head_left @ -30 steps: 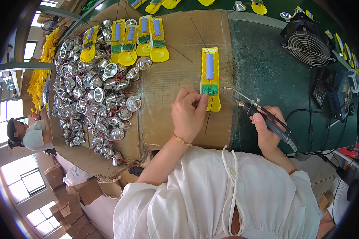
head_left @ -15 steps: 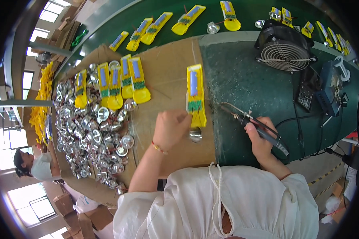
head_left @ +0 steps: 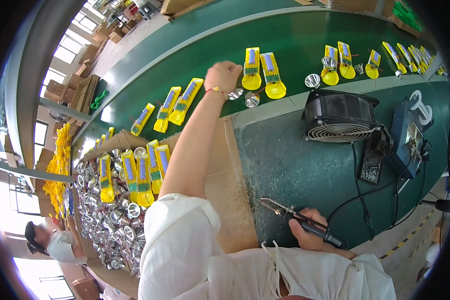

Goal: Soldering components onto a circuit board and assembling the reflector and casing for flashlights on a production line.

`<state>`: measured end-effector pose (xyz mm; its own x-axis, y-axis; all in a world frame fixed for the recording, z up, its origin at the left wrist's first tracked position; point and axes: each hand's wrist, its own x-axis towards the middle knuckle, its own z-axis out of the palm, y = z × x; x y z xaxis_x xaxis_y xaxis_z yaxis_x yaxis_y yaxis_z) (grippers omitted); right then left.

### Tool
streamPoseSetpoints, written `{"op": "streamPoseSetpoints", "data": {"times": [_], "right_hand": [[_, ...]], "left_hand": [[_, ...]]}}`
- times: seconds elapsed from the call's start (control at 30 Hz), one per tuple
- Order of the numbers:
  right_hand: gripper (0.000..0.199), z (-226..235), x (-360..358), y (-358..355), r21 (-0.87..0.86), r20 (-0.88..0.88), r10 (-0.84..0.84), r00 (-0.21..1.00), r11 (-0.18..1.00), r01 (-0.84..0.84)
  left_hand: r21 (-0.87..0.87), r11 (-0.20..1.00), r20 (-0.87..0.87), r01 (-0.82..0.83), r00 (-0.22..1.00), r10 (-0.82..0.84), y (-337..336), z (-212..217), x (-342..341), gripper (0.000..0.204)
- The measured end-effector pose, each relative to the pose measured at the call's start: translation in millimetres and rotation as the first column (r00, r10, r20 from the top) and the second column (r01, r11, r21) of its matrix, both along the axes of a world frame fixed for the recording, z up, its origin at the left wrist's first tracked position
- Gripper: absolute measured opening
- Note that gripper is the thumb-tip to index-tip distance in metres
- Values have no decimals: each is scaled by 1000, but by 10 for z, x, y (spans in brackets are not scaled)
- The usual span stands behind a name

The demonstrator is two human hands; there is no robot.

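Observation:
My left hand (head_left: 224, 79) reaches far over the green belt, fingers curled at the left edge of a yellow plastic housing (head_left: 251, 70) with a purple battery and a green circuit board. The fingertips partly hide behind the hand, but appear to pinch that edge. A silver reflector cup (head_left: 235, 94) lies just below this hand. In my right hand (head_left: 309, 230), low above the green work mat, is a black soldering iron (head_left: 307, 227), its metal tip pointing up and left. Right of the left hand's housing lies another yellow housing (head_left: 273, 77), near a reflector cup (head_left: 252, 99).
A heap of silver reflector cups (head_left: 110, 225) covers the left side, with several yellow housings on it. A black fan (head_left: 337, 112) stands ahead right, near a white spool (head_left: 421, 111) and cables. More housings line the belt (head_left: 295, 35). Another person (head_left: 60, 242) is at far left.
The yellow housing has gone from the brown board to the belt with my left hand, its reflector cup beside it. My right hand still holds the soldering iron. The view has shifted.

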<state>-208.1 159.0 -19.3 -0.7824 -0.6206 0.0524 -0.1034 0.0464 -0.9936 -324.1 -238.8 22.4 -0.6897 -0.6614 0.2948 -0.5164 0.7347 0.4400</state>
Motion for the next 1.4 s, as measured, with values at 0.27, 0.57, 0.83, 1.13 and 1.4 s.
{"op": "streamPoseSetpoints", "data": {"times": [0.27,0.57,0.83,1.13,1.4], "right_hand": [[17,36,1,-51,-3,-9,12,1000,1000,-12],[14,-40,37,0,19,86,-27,996,999,25],[14,-83,56,-48,-98,21,-72,997,992,74],[15,-40,184,4,-110,-8,-89,996,990,87],[14,77,257,-28,-111,2,-41,999,993,41]], "left_hand": [[218,953,208,209,944,-255,-116,-237,837,60],[351,936,41,31,998,-49,1733,84,2467,57],[-100,934,-72,-344,938,338,2007,102,3549,39],[-503,760,-29,-412,887,461,1550,114,3872,6],[-394,913,84,104,994,-76,2196,-69,3928,25]]}}
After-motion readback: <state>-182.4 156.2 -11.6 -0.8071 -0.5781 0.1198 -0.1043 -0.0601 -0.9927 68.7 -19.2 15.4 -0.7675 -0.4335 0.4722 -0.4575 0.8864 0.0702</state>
